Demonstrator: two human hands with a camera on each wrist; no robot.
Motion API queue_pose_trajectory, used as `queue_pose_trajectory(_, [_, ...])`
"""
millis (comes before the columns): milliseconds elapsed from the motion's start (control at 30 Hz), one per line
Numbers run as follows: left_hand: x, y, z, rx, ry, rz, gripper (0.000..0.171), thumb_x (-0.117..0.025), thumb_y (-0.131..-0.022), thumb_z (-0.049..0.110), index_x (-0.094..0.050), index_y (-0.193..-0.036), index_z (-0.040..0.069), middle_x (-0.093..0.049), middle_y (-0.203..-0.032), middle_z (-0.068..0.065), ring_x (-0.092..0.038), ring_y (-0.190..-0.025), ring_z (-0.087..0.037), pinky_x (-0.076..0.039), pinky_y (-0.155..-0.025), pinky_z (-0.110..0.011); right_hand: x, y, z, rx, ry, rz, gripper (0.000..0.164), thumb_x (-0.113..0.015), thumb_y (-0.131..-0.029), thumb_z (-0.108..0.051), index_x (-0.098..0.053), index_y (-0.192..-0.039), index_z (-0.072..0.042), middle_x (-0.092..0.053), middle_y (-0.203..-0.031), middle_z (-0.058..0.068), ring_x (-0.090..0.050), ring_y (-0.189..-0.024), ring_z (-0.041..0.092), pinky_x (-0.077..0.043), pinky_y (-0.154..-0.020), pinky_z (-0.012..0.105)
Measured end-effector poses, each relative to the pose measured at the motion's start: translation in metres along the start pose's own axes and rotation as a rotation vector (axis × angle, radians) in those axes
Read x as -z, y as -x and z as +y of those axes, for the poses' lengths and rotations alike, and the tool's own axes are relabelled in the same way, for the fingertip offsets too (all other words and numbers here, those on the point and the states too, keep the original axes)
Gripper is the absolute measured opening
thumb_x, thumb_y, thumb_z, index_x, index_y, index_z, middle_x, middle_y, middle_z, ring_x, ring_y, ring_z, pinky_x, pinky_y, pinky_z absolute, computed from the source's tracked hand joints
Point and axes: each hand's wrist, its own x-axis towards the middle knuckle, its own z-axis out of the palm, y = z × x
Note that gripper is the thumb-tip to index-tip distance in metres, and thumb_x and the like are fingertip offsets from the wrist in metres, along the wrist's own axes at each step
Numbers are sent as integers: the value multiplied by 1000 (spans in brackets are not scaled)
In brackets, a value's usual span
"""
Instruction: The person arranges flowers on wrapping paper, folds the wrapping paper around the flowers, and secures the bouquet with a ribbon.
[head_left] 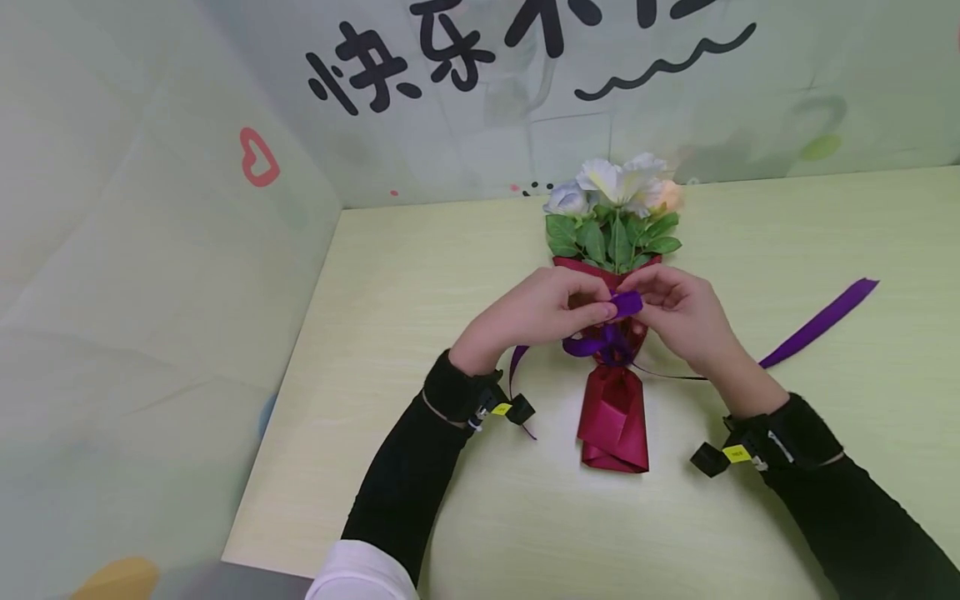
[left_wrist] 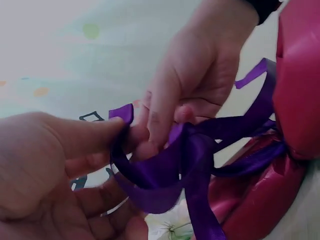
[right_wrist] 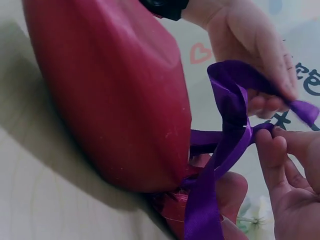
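Observation:
A bouquet wrapped in dark red paper (head_left: 615,425) lies on the table, its pale flowers (head_left: 618,179) and green leaves pointing away from me. Purple ribbon (head_left: 628,304) is tied round its narrow waist, with loops above the knot. My left hand (head_left: 551,304) pinches a ribbon end between thumb and finger, plain in the left wrist view. Close beside it, my right hand (head_left: 686,317) pinches another part of the ribbon (right_wrist: 235,105) near the loop. In the right wrist view the left hand (right_wrist: 250,40) holds the ribbon above the right hand (right_wrist: 295,195).
One long ribbon tail (head_left: 825,321) stretches to the right across the pale wooden table (head_left: 405,333), behind the right forearm. A shorter tail (head_left: 516,367) hangs by the left wrist. Behind the table rises a printed backdrop (head_left: 450,150) with black characters.

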Motion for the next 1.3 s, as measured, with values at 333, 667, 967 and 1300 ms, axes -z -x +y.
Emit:
queue_pose_trajectory(333, [-6, -4, 1, 127, -133, -68, 31, -72, -109, 26, -77, -89, 3, -61, -70, 2, -49, -59, -11, -35, -56, -23, 9, -1, 2, -119, -51, -62, 19, -68, -107, -1, -76, -123, 6, -79, -113, -5, -77, -98, 9, -61, -88, 21])
queue_pose_trajectory(667, [-6, -7, -1, 126, -151, -95, 44, -71, -109, 29, -65, -69, 14, -47, -60, 8, -40, -52, -7, -29, -53, -22, 13, 2, 1, -120, -101, -159, 29, -70, -103, 5, -76, -131, 4, -80, -118, -3, -77, -105, 11, -63, -89, 24])
queue_pose_trajectory(967, [6, 1, -8, 207, -65, 44, 19, -70, -109, 26, -76, -104, 9, -69, -85, 0, -63, -73, -15, -50, -64, -27, 15, 0, -1, -93, -48, -144, 26, -74, -101, 5, -77, -127, 6, -82, -110, 0, -79, -97, 12, -63, -85, 24])
queue_pose_trajectory(1300, [-1, -12, -25, 155, 57, 14, 23, -80, -103, 16, -80, -124, 8, -78, -112, -1, -72, -94, -14, -58, -81, -27, 17, 1, -1, 43, -60, -186, 25, -73, -99, 10, -73, -124, 9, -81, -114, 5, -76, -98, 16, -63, -81, 24])
